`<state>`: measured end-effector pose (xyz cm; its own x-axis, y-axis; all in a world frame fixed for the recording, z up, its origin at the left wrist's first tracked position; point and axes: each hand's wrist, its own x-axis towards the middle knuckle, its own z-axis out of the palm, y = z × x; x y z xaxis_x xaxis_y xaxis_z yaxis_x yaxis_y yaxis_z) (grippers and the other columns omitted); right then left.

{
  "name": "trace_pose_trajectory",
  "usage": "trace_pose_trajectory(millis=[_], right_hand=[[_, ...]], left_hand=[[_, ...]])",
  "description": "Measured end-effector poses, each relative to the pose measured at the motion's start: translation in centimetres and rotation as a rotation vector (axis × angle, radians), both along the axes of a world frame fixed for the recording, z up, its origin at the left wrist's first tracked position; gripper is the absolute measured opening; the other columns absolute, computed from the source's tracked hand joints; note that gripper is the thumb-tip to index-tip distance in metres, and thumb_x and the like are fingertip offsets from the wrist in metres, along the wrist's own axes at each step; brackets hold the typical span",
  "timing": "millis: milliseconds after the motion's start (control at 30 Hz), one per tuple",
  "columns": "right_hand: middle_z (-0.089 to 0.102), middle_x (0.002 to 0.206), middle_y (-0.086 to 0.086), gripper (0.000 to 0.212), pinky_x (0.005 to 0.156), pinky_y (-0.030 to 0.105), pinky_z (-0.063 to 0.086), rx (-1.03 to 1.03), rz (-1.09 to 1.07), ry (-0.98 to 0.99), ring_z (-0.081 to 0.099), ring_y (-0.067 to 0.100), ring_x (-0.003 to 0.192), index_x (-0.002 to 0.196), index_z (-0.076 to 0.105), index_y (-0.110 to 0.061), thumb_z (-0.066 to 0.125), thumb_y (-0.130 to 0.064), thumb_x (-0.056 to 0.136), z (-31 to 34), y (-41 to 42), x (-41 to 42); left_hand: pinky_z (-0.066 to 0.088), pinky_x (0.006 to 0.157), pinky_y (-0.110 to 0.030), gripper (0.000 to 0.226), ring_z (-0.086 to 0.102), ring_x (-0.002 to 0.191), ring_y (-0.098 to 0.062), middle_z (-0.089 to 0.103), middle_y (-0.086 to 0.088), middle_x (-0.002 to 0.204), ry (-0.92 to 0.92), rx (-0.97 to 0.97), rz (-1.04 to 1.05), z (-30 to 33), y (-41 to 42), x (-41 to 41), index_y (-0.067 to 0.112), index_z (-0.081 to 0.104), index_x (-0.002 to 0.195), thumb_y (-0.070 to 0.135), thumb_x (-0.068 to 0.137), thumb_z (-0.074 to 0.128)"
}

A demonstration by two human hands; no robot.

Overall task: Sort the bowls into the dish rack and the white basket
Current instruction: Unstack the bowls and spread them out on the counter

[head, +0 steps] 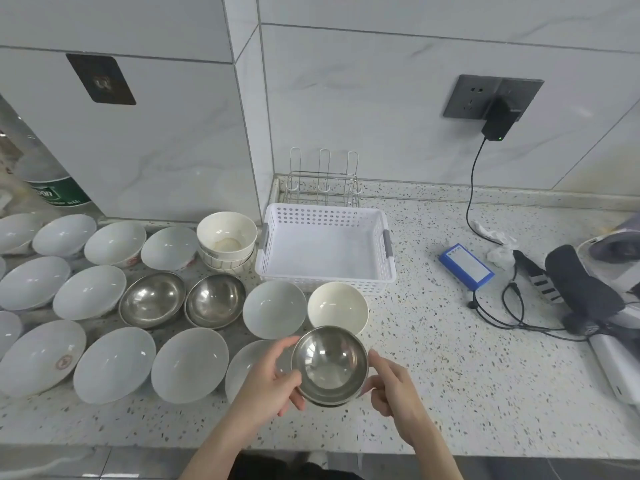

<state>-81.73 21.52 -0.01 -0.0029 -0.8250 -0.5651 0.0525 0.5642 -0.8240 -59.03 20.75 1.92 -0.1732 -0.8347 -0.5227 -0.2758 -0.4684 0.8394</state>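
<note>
We record both hands on one steel bowl (329, 365), held just above the speckled surface (450, 375) near its front edge: the left hand (273, 382) has its grip closed on the bowl's left rim, thumb at the near side and fingers curled over the far edge, and the right hand (391, 386) pinches the right rim with its fingers curled. Directly behind the held bowl stand a cream bowl (337, 308) and a pale ceramic bowl (274, 309), both between it and the white basket (325, 251), which sits empty of bowls further back. The wire dish rack (323, 183) stands behind the basket against the wall, also holding no bowls. To the left we note two more steel bowls (180, 299) side by side, a stack of cream bowls (227, 240) just beside the basket's left wall, and rows of white ceramic bowls (114, 362) spread across the left of the surface. To the right lie a blue box (465, 266) and black cables (502, 306), well apart from the bowls.
</note>
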Motion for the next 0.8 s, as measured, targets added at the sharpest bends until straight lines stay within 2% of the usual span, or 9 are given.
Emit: trace_pose_trajectory(millis=[133, 200, 267, 333, 400, 500, 567, 667, 800], right_hand=[[0.070, 0.070, 0.023, 0.028, 0.040, 0.022, 0.022, -0.040, 0.065, 0.045, 0.025, 0.013, 0.039, 0.100, 0.073, -0.013, 0.055, -0.034, 0.097, -0.2, 0.7, -0.7], [0.069, 0.066, 0.017, 0.017, 0.040, 0.021, 0.024, -0.046, 0.107, 0.077, 0.027, 0.013, 0.040, 0.099, 0.075, -0.016, 0.060, -0.023, 0.094, -0.3, 0.8, -0.9], [0.068, 0.063, 0.014, 0.017, 0.039, 0.018, 0.027, -0.034, 0.121, 0.120, 0.029, 0.010, 0.038, 0.101, 0.075, -0.020, 0.063, -0.015, 0.089, -0.5, 0.9, -1.1], [0.068, 0.062, 0.015, 0.023, 0.039, 0.017, 0.029, -0.021, 0.137, 0.150, 0.030, 0.009, 0.036, 0.104, 0.074, -0.020, 0.067, -0.018, 0.082, -0.7, 1.0, -1.3], [0.067, 0.059, 0.013, 0.034, 0.040, 0.017, 0.030, -0.019, 0.151, 0.174, 0.031, 0.008, 0.036, 0.103, 0.074, -0.020, 0.065, -0.027, 0.071, -0.8, 1.0, -1.4], [0.068, 0.058, 0.011, 0.039, 0.041, 0.017, 0.033, -0.029, 0.163, 0.225, 0.035, 0.006, 0.036, 0.104, 0.074, -0.024, 0.064, -0.031, 0.067, -1.1, 0.9, -1.5], [0.070, 0.060, 0.010, 0.037, 0.042, 0.017, 0.034, -0.036, 0.180, 0.251, 0.037, 0.005, 0.037, 0.106, 0.073, -0.026, 0.064, -0.029, 0.070, -1.4, 0.8, -1.5], [0.071, 0.062, 0.010, 0.032, 0.043, 0.020, 0.034, -0.025, 0.191, 0.281, 0.036, 0.007, 0.039, 0.107, 0.072, -0.028, 0.064, -0.020, 0.078, -1.8, 0.6, -1.6], [0.072, 0.064, 0.009, 0.031, 0.044, 0.024, 0.034, -0.014, 0.205, 0.305, 0.033, 0.011, 0.042, 0.107, 0.071, -0.032, 0.062, -0.020, 0.079, -2.0, 0.4, -1.4]], left_hand=[[0.040, 0.043, -0.019, 0.054, 0.063, 0.048, -0.007, 0.070, -0.004, 0.058, -0.067, -0.006, -0.076, -0.9, 0.4, -0.4, 0.047, 0.038, 0.129, 0.010, 0.092, 0.050], [0.042, 0.046, -0.017, 0.055, 0.067, 0.055, -0.009, 0.073, -0.004, 0.063, -0.099, -0.003, -0.119, -1.3, 0.5, -0.6, 0.048, 0.035, 0.133, 0.015, 0.093, 0.051], [0.044, 0.049, -0.015, 0.057, 0.066, 0.055, -0.002, 0.076, 0.000, 0.070, -0.151, -0.006, -0.191, -1.7, 0.7, -0.9, 0.048, 0.029, 0.139, 0.023, 0.095, 0.054], [0.047, 0.057, -0.014, 0.060, 0.069, 0.062, 0.001, 0.076, 0.010, 0.075, -0.208, -0.026, -0.266, -1.8, 0.9, -1.2, 0.047, 0.025, 0.144, 0.035, 0.095, 0.058], [0.045, 0.058, -0.006, 0.065, 0.070, 0.069, 0.003, 0.074, 0.017, 0.076, -0.230, -0.033, -0.290, -1.7, 1.0, -1.6, 0.047, 0.026, 0.144, 0.044, 0.090, 0.063], [0.044, 0.061, -0.008, 0.082, 0.066, 0.071, -0.001, 0.064, 0.015, 0.074, -0.309, -0.053, -0.320, -1.6, 1.2, -2.0, 0.046, 0.022, 0.146, 0.051, 0.080, 0.071], [0.050, 0.071, -0.018, 0.096, 0.061, 0.071, -0.005, 0.058, 0.013, 0.074, -0.342, -0.073, -0.352, -1.7, 1.2, -2.0, 0.046, 0.019, 0.147, 0.050, 0.071, 0.078], [0.058, 0.081, -0.031, 0.104, 0.066, 0.077, -0.007, 0.063, 0.011, 0.077, -0.369, -0.084, -0.362, -1.5, 1.1, -2.3, 0.046, 0.016, 0.146, 0.039, 0.068, 0.084], [0.048, 0.067, -0.017, 0.109, 0.063, 0.074, -0.003, 0.058, 0.012, 0.074, -0.433, -0.075, -0.372, -1.0, 1.1, -2.6, 0.040, 0.010, 0.151, 0.037, 0.071, 0.084]])
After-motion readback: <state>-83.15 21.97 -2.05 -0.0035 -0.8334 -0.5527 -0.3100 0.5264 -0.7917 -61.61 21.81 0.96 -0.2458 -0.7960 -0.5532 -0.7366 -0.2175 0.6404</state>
